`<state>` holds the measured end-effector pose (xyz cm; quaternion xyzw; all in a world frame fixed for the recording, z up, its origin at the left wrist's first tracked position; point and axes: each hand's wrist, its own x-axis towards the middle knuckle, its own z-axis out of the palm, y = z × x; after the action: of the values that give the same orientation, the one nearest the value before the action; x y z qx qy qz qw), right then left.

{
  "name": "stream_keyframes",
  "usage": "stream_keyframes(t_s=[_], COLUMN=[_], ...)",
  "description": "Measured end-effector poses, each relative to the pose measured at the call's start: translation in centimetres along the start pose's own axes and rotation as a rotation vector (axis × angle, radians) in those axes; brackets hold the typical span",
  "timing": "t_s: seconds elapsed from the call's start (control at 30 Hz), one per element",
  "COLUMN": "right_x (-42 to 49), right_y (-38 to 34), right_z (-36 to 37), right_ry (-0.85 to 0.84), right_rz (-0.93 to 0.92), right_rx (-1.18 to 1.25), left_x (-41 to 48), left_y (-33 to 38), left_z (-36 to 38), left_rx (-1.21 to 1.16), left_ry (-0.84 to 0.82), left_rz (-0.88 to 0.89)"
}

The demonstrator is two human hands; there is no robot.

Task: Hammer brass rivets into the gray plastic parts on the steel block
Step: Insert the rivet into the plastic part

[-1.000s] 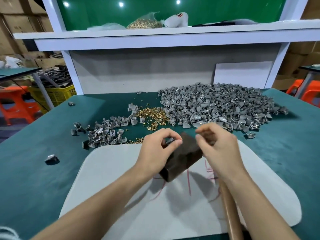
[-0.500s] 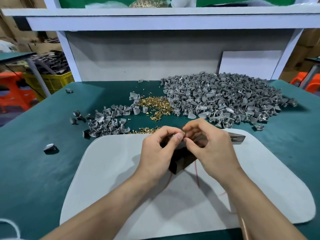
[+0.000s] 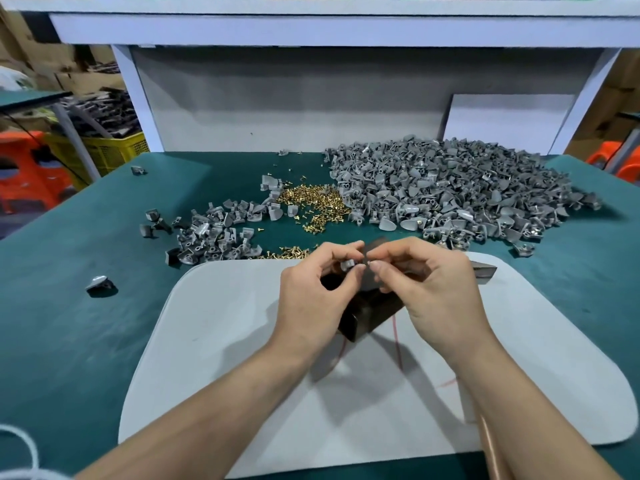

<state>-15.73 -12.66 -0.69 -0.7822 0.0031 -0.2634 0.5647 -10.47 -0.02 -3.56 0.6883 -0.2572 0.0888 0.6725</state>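
Above the block [image 3: 360,317], a part [image 3: 347,264] is being pinched by the left hand [image 3: 311,299] and a rivet [image 3: 369,263], newly brought against it, is apparently being inserted by the pinching right hand [image 3: 440,292].

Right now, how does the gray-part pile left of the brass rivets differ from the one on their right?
The left pile is small, flat and loosely scattered; the right pile is far larger and heaped. The right pile runs to the back edge of the tabletop; the left pile stops well short. Both are gray plastic parts flanking the brass rivets.
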Motion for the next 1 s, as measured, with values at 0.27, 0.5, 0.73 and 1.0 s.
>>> stream_keyframes(t_s=[0.27,0.5,0.73,1.0], right_x=[0.04,0.26,0.17,0.23], right_y=[-0.02,-0.31,-0.45,-0.34], right_z=[-0.07,-0.13,0.1,-0.01], right_ry=[-0.002,0.031,0.041,0.044], right_rz=[0.045,0.088,0.137,0.172], right_rx=[0.037,0.137,0.211,0.238], left_x=[-0.09,-0.2,0.0,-0.03], left_y=[0.42,0.64,0.26,0.31], left_z=[0.02,-0.18,-0.44,-0.36], left_rx=[0.086,-0.053,0.084,-0.087], left_ry=[-0.042,-0.102,-0.108,-0.106], left_rz=[0.086,0.039,0.133,0.025])
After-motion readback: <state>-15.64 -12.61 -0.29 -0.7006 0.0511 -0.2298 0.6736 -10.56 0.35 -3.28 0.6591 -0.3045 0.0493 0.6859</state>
